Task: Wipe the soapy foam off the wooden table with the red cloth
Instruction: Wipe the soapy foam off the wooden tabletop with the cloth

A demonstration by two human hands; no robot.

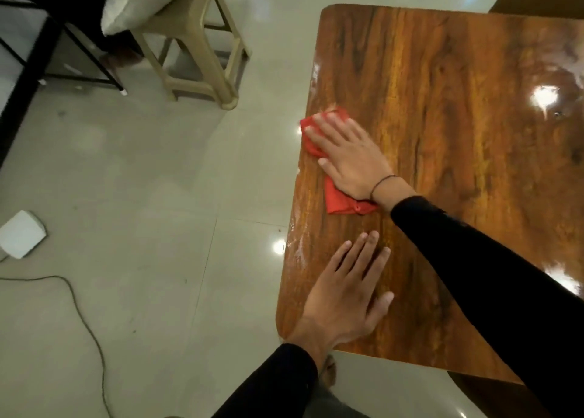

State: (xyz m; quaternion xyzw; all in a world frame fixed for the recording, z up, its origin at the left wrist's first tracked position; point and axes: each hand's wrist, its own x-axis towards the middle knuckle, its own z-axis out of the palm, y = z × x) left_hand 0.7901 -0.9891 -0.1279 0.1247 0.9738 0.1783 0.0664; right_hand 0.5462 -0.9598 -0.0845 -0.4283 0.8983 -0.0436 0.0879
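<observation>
Pressing flat, my right hand (350,155) pins the red cloth (339,196) to the wooden table (458,133) at its left edge, fingers spread and straight. My left hand (344,294) rests open, palm down, nearer me. I judge the cloth light, limp and probably damp, so it is best driven under a broad palm rather than pinched. It looks bright red and crumpled. Thin whitish foam (298,247) streaks the glossy edge beside it.
</observation>
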